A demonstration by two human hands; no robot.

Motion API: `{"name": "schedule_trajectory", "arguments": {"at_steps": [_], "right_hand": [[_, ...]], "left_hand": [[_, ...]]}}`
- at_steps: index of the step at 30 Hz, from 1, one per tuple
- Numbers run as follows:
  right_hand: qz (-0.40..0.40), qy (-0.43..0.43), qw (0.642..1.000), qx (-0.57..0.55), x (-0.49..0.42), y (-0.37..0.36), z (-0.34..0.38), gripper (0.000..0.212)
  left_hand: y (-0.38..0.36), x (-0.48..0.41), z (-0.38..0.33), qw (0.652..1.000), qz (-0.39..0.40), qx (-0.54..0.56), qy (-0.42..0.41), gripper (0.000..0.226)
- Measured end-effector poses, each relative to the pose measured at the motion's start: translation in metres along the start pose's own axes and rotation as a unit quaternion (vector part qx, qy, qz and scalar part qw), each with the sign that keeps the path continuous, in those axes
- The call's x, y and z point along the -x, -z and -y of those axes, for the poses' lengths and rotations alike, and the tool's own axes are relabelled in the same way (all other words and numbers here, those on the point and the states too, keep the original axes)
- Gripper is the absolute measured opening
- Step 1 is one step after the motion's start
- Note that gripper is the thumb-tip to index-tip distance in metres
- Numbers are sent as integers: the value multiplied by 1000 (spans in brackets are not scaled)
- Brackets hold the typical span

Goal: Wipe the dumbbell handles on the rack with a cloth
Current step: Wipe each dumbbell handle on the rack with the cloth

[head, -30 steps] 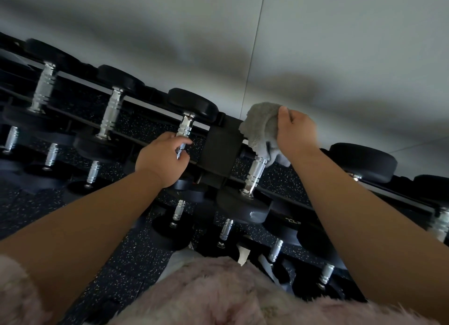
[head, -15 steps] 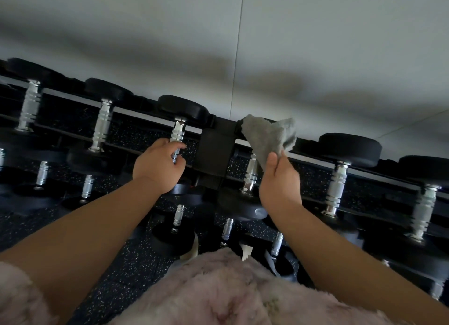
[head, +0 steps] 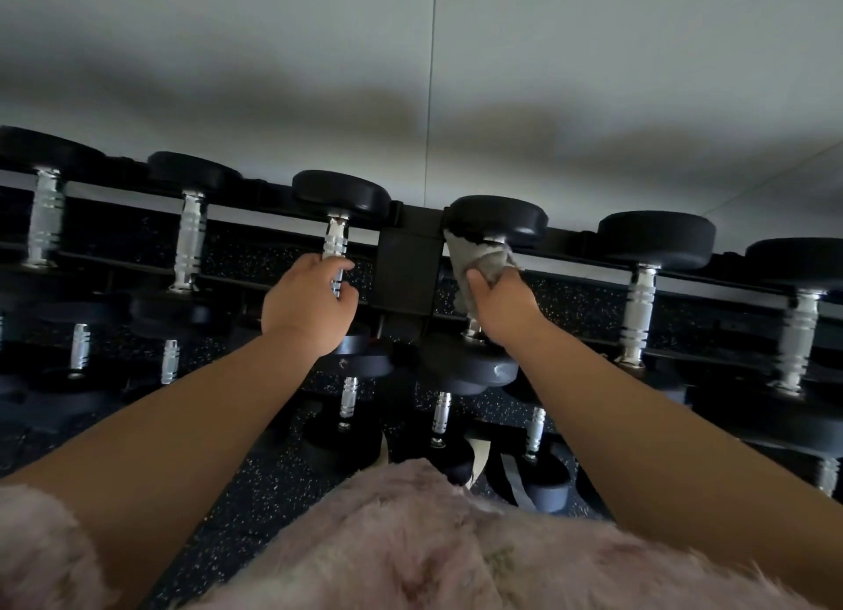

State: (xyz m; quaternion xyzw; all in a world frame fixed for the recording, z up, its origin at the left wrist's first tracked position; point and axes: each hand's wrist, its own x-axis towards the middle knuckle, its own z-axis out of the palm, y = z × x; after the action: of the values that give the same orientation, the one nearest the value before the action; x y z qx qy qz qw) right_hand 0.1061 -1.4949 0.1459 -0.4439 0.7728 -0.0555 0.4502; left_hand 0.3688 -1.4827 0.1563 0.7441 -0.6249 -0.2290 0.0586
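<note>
A pale wall [head: 593,62] with one thin vertical seam fills the upper half of the view. Below it a long black rack [head: 406,262] runs from edge to edge, with a top row of dumbbells lying across its rails, black round heads toward the wall and ridged silver handles pointing back at the person; a lower row of smaller dumbbells sits beneath, above a dark speckled floor [head: 255,486]. A fluffy pink garment [head: 410,541] spreads along the bottom edge, and two bare forearms reach up from it toward the middle of the rack, one on each side of its black upright bracket. The left hand [head: 305,303] curls round the silver handle of the left dumbbell [head: 340,192] just beside the bracket, fingers and thumb closed on the lower part of the bar. The right hand [head: 502,303] grips a grey cloth [head: 479,262], with the thumb pressed on top of it. The cloth is wrapped round the handle of the right dumbbell [head: 497,219], bunched right under its upper head and covering nearly all of the bar, so only the handle's lowest end [head: 472,331] shows beside the wrist.
</note>
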Motion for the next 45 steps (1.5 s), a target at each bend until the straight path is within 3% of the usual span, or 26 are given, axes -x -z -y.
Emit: {"name": "schedule_trajectory", "arguments": {"at_steps": [3,7,12,16,19,20,21,23,27,29,32,35,37,40,45], "right_hand": [[39,-19,996,82,10,2,-10,51],[24,14,999,28,8,14,5,52],[-26,8,987,-157,-11,18,26,45],[70,-10,982,-175,6,15,8,42],[118,-34,992,-13,22,17,-5,38],[130,-33,989,66,26,18,-5,32],[118,-6,978,173,30,19,-2,40],[111,19,972,206,35,31,7,41],[129,-9,986,-103,29,32,20,29],[119,-29,979,-164,26,23,15,31],[134,31,988,66,30,19,2,57],[157,86,954,241,46,28,8,51],[132,89,952,262,54,36,13,45],[98,61,948,298,71,51,-1,11],[143,29,982,119,127,44,-32,36]], "left_hand": [[1,-1,-1,1000,3,1,0,38],[-1,-1,0,1000,4,-5,0,39],[-1,-2,2,1000,3,-12,-1,39],[-4,-3,2,1000,0,-11,-4,38],[-5,-4,2,1000,0,-11,-3,38],[-5,-3,2,1000,-1,-10,-3,38],[-6,-3,1,1000,-2,-12,-4,38],[-6,-4,0,1000,-4,-21,-6,38],[-7,-4,0,999,-2,-38,-5,38],[-7,-4,1,999,0,-43,-9,38],[-7,-4,0,999,3,-43,-13,39],[-8,-4,1,999,3,-41,-18,39],[-8,-3,2,999,4,-41,-23,39],[-7,-3,2,999,10,-41,-23,39],[-7,-3,1,998,18,-47,-26,39]]}}
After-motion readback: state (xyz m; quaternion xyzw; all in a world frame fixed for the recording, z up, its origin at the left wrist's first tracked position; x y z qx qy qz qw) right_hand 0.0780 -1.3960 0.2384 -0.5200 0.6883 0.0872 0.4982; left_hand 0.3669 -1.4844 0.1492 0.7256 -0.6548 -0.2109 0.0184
